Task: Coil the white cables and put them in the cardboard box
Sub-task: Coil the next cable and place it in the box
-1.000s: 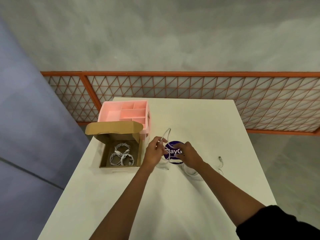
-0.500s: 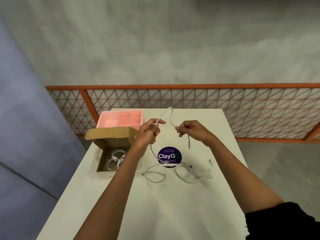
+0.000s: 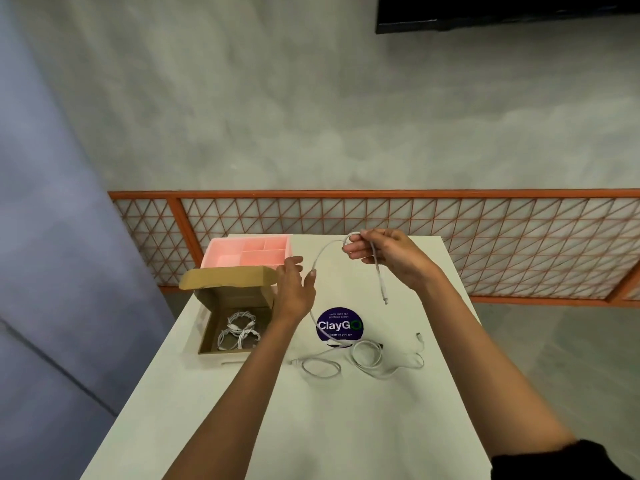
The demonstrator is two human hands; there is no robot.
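The open cardboard box (image 3: 239, 296), flap raised, holds several coiled cables (image 3: 239, 332). One white cable (image 3: 378, 271) arcs in the air, its tail looped below; a second cable (image 3: 367, 358) lies loosely looped beside it.

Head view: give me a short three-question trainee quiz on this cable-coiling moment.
1. True or false: the cardboard box already has coiled cables inside.
2. Which hand pinches the loop of the lifted cable? A) left B) right C) neither
3. What stands directly behind the box?

Key: 1 true. 2 B, the right hand. 3 the pink tray with compartments.
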